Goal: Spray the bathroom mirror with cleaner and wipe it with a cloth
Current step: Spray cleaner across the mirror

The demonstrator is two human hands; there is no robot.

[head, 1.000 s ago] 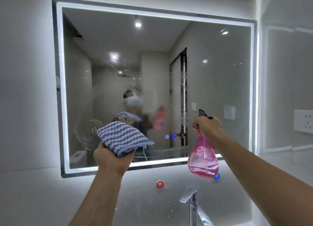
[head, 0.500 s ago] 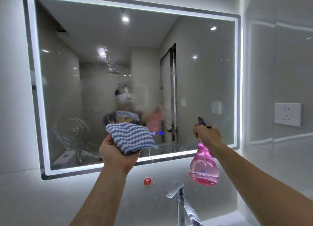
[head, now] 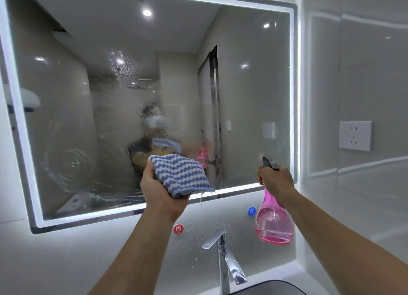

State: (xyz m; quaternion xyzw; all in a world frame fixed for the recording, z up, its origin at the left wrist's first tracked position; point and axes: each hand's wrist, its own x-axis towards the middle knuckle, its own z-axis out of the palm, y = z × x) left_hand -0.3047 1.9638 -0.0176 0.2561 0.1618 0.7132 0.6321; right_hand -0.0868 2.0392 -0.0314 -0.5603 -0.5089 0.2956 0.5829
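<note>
A wide mirror (head: pixel 254 84) with a lit white border fills the wall ahead; its middle and lower left are wet with spray and streaks. My left hand (head: pixel 159 191) grips a folded blue-and-white zigzag cloth (head: pixel 181 174), held up just in front of the mirror's lower middle. My right hand (head: pixel 276 182) is closed around the neck of a pink spray bottle (head: pixel 273 224) with a dark nozzle, held before the mirror's lower right corner and pointing at the glass.
A chrome faucet (head: pixel 223 257) rises below the hands, with a dark basin edge (head: pixel 271 288) at the bottom. Red (head: pixel 178 228) and blue (head: pixel 251 211) round stickers sit on the wall under the mirror. A white wall socket (head: pixel 355 135) is on the right.
The view has shifted closer and left along the mirror. Both hands sit lower against the glass, near its bottom edge; the cloth and bottle stay gripped.
</note>
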